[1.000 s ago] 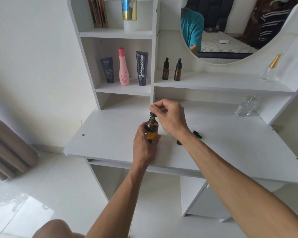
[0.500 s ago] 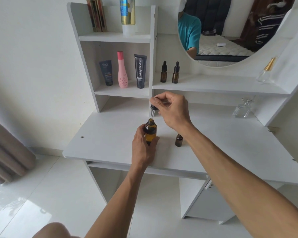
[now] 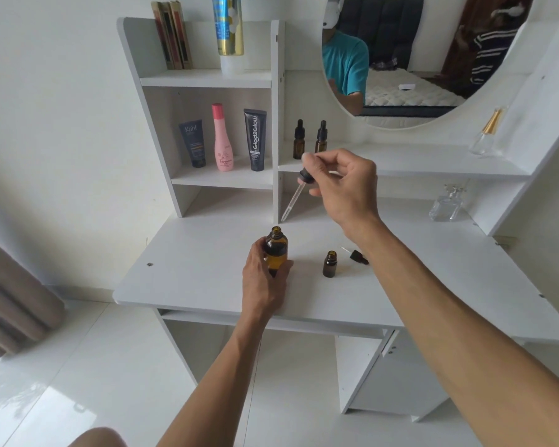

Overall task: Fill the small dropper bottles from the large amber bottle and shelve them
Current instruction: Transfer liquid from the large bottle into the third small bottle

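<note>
Your left hand (image 3: 265, 279) grips the large amber bottle (image 3: 275, 253), which stands upright and uncapped on the white surface (image 3: 207, 279), fingers wrapped round its lower body. Your right hand (image 3: 342, 185) pinches the dropper (image 3: 296, 195) by its black bulb, up in the air; the glass pipette slants down and to the left, its tip above and just to the right of the bottle's open mouth, not touching it.

One small dropper bottle (image 3: 329, 263) stands open on the surface, near the large bottle's right. Its dropper cap (image 3: 355, 255) lies on its side just beyond, beside your right forearm.

Two capped small bottles (image 3: 310, 140) stand side by side on the shelf (image 3: 433, 162) under the mirror (image 3: 417, 59). Three cosmetic tubes (image 3: 223, 140) sit in the left cubby.
</note>
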`<state>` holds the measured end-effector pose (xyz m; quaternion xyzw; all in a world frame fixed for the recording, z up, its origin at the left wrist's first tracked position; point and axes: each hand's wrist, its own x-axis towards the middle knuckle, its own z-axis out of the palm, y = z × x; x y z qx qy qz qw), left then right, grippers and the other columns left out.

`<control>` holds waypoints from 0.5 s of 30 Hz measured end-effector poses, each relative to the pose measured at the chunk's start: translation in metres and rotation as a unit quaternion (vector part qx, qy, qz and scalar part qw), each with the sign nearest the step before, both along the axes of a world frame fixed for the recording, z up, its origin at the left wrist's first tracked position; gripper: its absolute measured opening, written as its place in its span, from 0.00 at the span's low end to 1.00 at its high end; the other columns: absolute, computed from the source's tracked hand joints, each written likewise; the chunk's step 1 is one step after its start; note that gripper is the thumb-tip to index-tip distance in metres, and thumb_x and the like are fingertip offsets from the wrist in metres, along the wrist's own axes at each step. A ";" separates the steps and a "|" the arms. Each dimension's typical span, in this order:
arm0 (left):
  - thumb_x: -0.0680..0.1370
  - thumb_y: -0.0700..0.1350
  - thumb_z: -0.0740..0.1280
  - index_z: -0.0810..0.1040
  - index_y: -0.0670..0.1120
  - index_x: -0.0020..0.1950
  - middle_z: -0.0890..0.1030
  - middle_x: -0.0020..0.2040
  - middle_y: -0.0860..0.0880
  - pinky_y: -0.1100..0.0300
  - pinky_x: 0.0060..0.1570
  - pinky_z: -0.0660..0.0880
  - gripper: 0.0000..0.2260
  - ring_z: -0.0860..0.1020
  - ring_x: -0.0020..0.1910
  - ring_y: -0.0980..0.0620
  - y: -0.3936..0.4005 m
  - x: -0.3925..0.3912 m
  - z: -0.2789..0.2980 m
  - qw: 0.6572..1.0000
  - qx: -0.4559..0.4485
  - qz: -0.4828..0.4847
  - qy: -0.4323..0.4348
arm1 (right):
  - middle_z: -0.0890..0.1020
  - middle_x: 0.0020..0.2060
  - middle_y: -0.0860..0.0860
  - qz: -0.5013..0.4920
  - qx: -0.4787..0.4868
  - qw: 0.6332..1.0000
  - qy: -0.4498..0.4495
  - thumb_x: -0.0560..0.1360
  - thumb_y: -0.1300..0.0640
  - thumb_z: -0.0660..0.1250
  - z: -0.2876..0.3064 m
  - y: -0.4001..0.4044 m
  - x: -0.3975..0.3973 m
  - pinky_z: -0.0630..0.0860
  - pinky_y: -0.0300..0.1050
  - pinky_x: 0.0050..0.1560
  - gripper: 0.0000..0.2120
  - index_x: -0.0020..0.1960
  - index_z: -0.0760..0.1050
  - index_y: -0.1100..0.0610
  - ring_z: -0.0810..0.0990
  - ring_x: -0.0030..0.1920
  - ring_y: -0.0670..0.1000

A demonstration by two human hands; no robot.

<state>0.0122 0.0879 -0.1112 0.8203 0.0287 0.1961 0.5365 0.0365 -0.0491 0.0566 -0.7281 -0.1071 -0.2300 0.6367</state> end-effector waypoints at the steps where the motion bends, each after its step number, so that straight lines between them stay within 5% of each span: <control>1: 0.74 0.45 0.73 0.69 0.52 0.65 0.78 0.57 0.52 0.63 0.48 0.74 0.23 0.79 0.52 0.50 0.000 0.000 0.000 1.000 0.001 0.000 -0.001 | 0.86 0.42 0.55 -0.004 0.013 1.000 0.002 0.75 0.52 0.74 0.003 -0.004 -0.002 0.84 0.49 0.37 0.10 0.48 0.82 0.59 0.87 0.41 0.52; 7: 0.74 0.45 0.74 0.70 0.50 0.66 0.78 0.57 0.52 0.72 0.45 0.70 0.23 0.77 0.50 0.53 -0.001 -0.001 0.002 1.000 0.011 0.000 0.002 | 0.86 0.40 0.54 -0.051 0.043 0.998 0.023 0.76 0.52 0.73 -0.001 -0.037 -0.007 0.83 0.46 0.37 0.10 0.47 0.81 0.61 0.87 0.38 0.50; 15: 0.75 0.43 0.73 0.69 0.49 0.67 0.77 0.54 0.55 0.80 0.41 0.67 0.23 0.74 0.43 0.73 -0.001 -0.004 0.006 1.000 0.028 0.004 0.007 | 0.85 0.38 0.54 -0.109 0.040 0.991 0.065 0.75 0.51 0.74 -0.036 -0.076 -0.007 0.83 0.48 0.39 0.09 0.42 0.80 0.55 0.87 0.38 0.50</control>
